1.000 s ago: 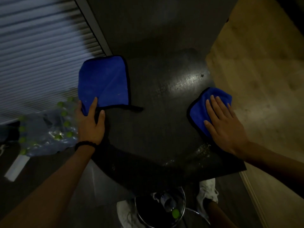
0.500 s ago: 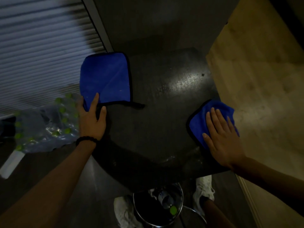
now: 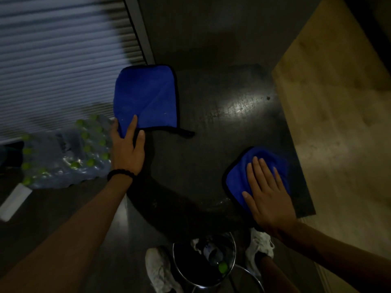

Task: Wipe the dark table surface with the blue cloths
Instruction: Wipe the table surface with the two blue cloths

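dim light gleams on the dark table (image 3: 211, 161), where the right hand (image 3: 268, 193) presses flat on a bunched blue cloth (image 3: 239, 176) near its right edge, while the left hand (image 3: 127, 149) pins the spread cloth's (image 3: 146, 98) near corner.

The right hand (image 3: 267, 193) hides much of its cloth (image 3: 239, 176); the blinds (image 3: 53, 60) are blurred; both forearms run off the bottom edge.

Your two cloths (image 3: 146, 98) (image 3: 239, 176) were royal blue, edged black; the glossy table (image 3: 211, 144) was near-black; bottle caps (image 3: 84, 135) were lime green.
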`<state>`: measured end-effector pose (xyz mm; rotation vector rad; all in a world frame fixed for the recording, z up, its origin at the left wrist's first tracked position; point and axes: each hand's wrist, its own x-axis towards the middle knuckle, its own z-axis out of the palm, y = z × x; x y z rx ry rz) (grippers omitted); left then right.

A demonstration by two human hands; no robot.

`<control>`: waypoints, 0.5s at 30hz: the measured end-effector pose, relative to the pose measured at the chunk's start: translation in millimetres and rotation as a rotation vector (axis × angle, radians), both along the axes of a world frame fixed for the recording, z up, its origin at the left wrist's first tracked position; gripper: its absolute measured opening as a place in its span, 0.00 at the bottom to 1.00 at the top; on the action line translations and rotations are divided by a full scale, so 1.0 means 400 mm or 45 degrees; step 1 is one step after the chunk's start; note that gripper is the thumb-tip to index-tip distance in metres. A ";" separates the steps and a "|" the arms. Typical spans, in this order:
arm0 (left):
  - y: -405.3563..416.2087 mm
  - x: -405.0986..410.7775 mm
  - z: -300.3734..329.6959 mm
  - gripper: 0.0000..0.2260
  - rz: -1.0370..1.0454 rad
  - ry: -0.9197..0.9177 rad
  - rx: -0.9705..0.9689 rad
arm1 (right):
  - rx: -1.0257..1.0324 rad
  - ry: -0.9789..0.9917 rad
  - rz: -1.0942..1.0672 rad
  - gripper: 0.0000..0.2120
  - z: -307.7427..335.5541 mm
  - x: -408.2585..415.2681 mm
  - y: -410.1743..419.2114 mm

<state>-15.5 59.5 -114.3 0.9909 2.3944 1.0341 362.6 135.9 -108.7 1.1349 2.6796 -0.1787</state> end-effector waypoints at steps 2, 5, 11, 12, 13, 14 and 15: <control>0.000 0.003 0.000 0.20 -0.007 -0.032 0.029 | -0.005 0.001 0.008 0.33 -0.001 -0.016 -0.014; -0.003 0.000 0.000 0.19 -0.003 -0.080 0.057 | -0.022 -0.014 0.043 0.33 -0.001 -0.043 -0.038; 0.001 0.000 0.005 0.19 0.013 -0.188 0.093 | -0.040 0.016 0.126 0.33 0.006 -0.125 -0.098; 0.001 0.000 0.005 0.19 0.011 -0.192 0.092 | -0.050 0.030 0.144 0.33 0.007 -0.141 -0.108; 0.000 -0.001 0.004 0.19 0.007 -0.196 0.089 | -0.062 0.041 0.166 0.33 0.008 -0.158 -0.118; -0.001 -0.001 0.004 0.19 0.004 -0.204 0.088 | -0.069 0.052 0.193 0.33 0.010 -0.175 -0.127; -0.002 -0.002 0.004 0.19 0.001 -0.214 0.089 | -0.070 0.062 0.222 0.33 0.010 -0.192 -0.136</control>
